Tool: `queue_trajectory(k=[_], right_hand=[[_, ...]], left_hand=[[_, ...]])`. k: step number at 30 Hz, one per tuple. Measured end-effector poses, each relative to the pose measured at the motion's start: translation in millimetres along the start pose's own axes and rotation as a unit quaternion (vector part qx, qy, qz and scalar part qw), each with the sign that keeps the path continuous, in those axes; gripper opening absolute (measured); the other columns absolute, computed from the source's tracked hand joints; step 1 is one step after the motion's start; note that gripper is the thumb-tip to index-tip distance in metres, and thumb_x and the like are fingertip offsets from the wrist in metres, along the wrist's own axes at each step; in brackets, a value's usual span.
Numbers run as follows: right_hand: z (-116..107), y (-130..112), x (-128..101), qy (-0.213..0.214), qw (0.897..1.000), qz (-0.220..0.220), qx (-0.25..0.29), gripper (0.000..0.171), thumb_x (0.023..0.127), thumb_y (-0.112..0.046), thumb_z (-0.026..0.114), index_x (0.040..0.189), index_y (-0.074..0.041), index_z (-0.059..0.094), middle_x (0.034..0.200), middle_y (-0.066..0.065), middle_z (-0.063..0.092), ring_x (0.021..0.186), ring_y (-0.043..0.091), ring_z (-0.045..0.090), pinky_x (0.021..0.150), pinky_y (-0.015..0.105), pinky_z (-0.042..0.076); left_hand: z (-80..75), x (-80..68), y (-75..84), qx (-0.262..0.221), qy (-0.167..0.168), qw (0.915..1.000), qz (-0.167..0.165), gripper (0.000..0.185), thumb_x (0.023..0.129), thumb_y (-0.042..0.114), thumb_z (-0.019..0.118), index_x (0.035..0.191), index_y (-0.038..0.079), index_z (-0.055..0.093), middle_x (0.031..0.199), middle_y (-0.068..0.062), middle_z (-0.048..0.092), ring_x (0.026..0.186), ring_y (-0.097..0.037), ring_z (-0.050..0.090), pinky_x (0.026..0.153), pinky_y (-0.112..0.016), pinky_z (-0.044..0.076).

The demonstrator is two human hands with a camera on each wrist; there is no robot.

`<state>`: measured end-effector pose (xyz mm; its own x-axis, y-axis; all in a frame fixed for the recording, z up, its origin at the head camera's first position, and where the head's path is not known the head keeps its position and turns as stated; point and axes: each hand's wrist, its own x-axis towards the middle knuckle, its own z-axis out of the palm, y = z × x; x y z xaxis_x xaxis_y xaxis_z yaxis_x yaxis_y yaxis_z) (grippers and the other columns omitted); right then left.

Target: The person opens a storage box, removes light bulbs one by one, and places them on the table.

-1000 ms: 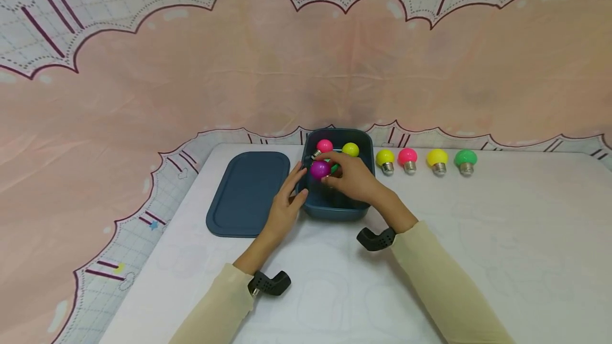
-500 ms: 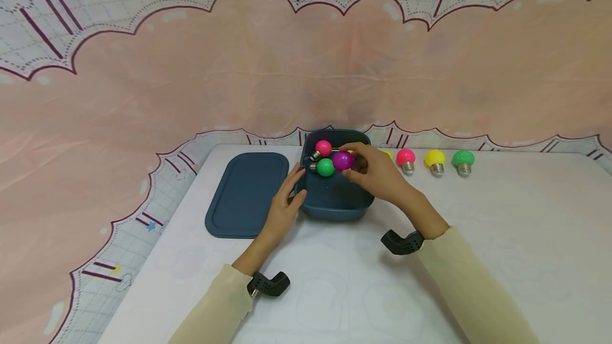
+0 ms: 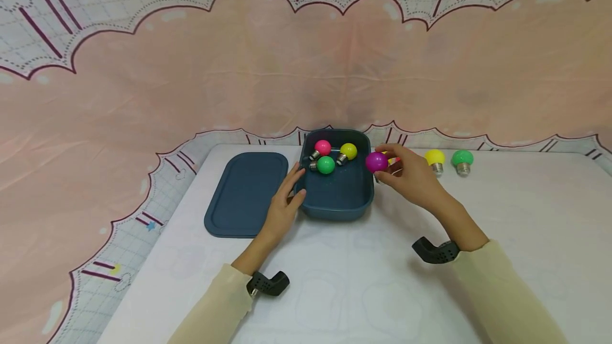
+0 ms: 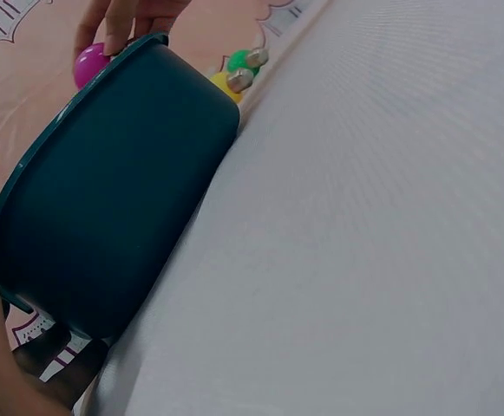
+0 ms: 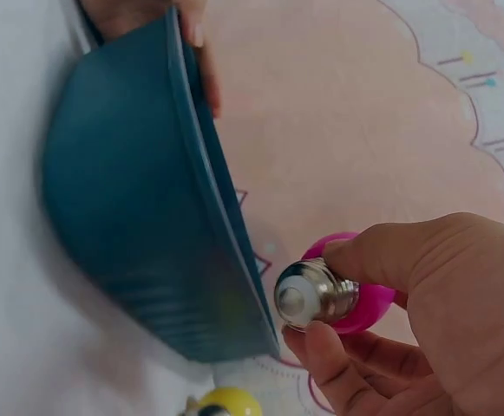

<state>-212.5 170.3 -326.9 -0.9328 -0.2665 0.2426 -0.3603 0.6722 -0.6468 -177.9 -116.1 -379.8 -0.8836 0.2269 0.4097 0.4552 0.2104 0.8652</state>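
In the head view my right hand (image 3: 411, 175) pinches a purple light bulb (image 3: 376, 162) by its metal base, just past the right rim of a dark blue plastic box (image 3: 337, 211). The right wrist view shows the bulb's metal base (image 5: 308, 295) between thumb and fingers, facing that camera. My left hand (image 3: 284, 210) touches the box's left side with fairly straight fingers. Inside the box lie a pink bulb (image 3: 322, 147), a yellow bulb (image 3: 348, 151) and a green bulb (image 3: 326, 165). Behind my right hand, bulbs on the table are mostly hidden.
Left of the box lies its flat dark blue lid (image 3: 246, 195). A yellow bulb (image 3: 435, 157) and a green bulb (image 3: 462, 162) stand to the right of my right hand, bases toward me. A patterned cloth (image 3: 306, 68) hangs behind the white table (image 3: 334, 280).
My right hand has carried the purple bulb rightward, from above the middle of the box to beyond its right rim. The bulbs inside are uncovered to view. My left hand has stayed put.
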Motion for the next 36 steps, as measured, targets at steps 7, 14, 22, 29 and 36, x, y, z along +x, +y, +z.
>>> queue_trajectory(k=[7, 14, 22, 29, 36], right_hand=[[-8, 16, -9, -0.013, 1.0, 0.023, 0.01, 0.052, 0.085, -0.014, 0.073, 0.128, -0.003, 0.048, 0.119, 0.021, 0.058, 0.097, 0.033, 0.061, 0.078, 0.045, 0.054], [-5, 38, -14, -0.038, 0.996, 0.064, 0.048, 0.053, 0.087, -0.018, 0.072, 0.13, -0.002, 0.045, 0.122, 0.022, 0.055, 0.102, 0.036, 0.059, 0.079, 0.043, 0.053], [8, 54, -17, -0.063, 0.99, 0.109, 0.069, 0.056, 0.087, -0.021, 0.07, 0.133, -0.001, 0.043, 0.121, 0.024, 0.054, 0.106, 0.038, 0.055, 0.076, 0.038, 0.054], [14, 57, -16, -0.078, 0.984, 0.135, 0.084, 0.055, 0.088, -0.021, 0.07, 0.132, -0.004, 0.042, 0.121, 0.023, 0.053, 0.109, 0.038, 0.052, 0.075, 0.036, 0.054], [17, 57, -15, -0.086, 0.981, 0.152, 0.08, 0.058, 0.088, -0.025, 0.07, 0.134, -0.005, 0.041, 0.121, 0.023, 0.053, 0.107, 0.036, 0.053, 0.074, 0.035, 0.054]], left_hand=[[-0.3, -0.3, 0.3, 0.002, 0.0, 1.0, -0.008, 0.045, 0.098, -0.001, 0.047, 0.142, -0.008, 0.037, 0.154, -0.022, 0.022, 0.14, -0.035, 0.021, 0.102, -0.055, 0.033], [-0.6, 0.7, -2.1, 0.002, 0.0, 1.0, -0.005, 0.046, 0.098, -0.002, 0.048, 0.142, -0.009, 0.037, 0.154, -0.023, 0.022, 0.14, -0.036, 0.021, 0.101, -0.057, 0.033], [-0.6, 0.3, -2.4, 0.0, -0.001, 1.0, -0.008, 0.046, 0.098, -0.001, 0.048, 0.142, -0.008, 0.037, 0.154, -0.022, 0.022, 0.14, -0.035, 0.022, 0.101, -0.057, 0.033], [-0.1, 0.7, -2.1, -0.002, -0.003, 1.0, -0.002, 0.046, 0.098, -0.002, 0.047, 0.142, -0.008, 0.037, 0.154, -0.022, 0.022, 0.14, -0.036, 0.022, 0.101, -0.058, 0.032], [-0.4, 0.5, -3.1, 0.003, -0.005, 0.9999, -0.011, 0.047, 0.098, -0.002, 0.047, 0.143, -0.005, 0.036, 0.154, -0.02, 0.022, 0.141, -0.033, 0.022, 0.101, -0.057, 0.033]])
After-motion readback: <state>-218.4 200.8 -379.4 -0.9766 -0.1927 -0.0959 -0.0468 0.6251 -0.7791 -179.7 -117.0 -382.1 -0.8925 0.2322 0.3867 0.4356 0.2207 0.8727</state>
